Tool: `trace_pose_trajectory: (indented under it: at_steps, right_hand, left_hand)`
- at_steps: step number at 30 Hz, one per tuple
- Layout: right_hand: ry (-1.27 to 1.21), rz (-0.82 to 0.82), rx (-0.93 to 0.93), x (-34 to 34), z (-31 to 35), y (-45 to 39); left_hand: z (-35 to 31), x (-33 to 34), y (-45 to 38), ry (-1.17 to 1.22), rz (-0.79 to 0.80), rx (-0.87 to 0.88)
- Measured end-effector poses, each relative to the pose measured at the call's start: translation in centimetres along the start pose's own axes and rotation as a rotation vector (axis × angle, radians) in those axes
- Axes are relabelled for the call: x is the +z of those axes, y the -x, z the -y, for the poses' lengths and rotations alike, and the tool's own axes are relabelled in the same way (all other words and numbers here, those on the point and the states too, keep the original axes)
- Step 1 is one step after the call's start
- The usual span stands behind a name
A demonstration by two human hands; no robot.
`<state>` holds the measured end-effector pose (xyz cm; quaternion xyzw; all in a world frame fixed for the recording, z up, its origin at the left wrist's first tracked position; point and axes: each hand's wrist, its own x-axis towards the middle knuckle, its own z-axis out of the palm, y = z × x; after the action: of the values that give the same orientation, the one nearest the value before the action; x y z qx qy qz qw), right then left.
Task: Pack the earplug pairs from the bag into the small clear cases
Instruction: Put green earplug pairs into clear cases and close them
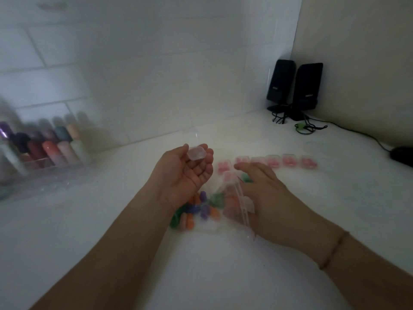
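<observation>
I see a white countertop (89,220) running back to a tiled wall, with a clear organizer of nail polish bottles (42,148) blurred at the far left and two black speakers (295,90) standing in the far right corner, their cables trailing along the counter. My left hand (185,175) is raised palm up, its fingers curled round a small clear case (196,152) that sits against the fingertips. My right hand (266,191) lies palm down with relaxed, straight fingers over the mouth of the clear zip bag (223,211), holding nothing that I can make out. The bag lies flat between my forearms, with green, orange, purple and pink earplugs (201,209) inside. Beyond the right hand, a row of filled cases (277,162) with pink earplugs lines the counter.
</observation>
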<state>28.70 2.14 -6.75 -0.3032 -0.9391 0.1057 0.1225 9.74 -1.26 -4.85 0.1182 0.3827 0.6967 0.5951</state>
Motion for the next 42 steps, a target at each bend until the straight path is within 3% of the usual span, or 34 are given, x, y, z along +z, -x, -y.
trace_pose_trajectory:
  at_steps: [4,10,15,23,27,31,34,37,42]
  right_hand:
    - [-0.014,-0.108,-0.024,0.7,0.1,-0.8]
    - [0.209,-0.187,-0.073,0.7,0.3,-1.1]
    - [0.246,-0.17,-0.12,0.3,0.7,-0.8]
    - [-0.303,-0.001,-0.061,-3.0,-1.3,0.3]
    - [-0.394,0.125,0.039,-5.8,-2.2,1.0]
    - [-0.571,-0.089,0.117,-7.5,-2.8,1.3]
    - [-0.936,-0.252,0.184,-6.8,-2.2,0.7]
    - [-1.263,-0.225,0.243,-5.7,-1.0,0.2]
    - [-1.488,-0.164,0.345,-5.0,-1.4,-0.1]
  left_hand:
    - [0.2,0.1,0.1,-0.03,-0.021,0.003]
    - [0.6,0.4,0.2,-0.076,0.011,-0.049]
    - [1.2,0.8,0.5,-0.148,0.093,-0.123]
    - [1.2,1.0,0.7,-0.175,0.136,-0.12]
    - [1.3,1.1,0.8,-0.187,0.138,-0.115]
    - [1.4,1.2,0.9,-0.206,0.151,-0.099]
    - [1.8,1.4,1.0,-0.241,0.186,-0.088]
    - [2.4,1.8,1.4,-0.303,0.241,-0.1]
    - [2.6,1.9,1.6,-0.301,0.269,-0.13]
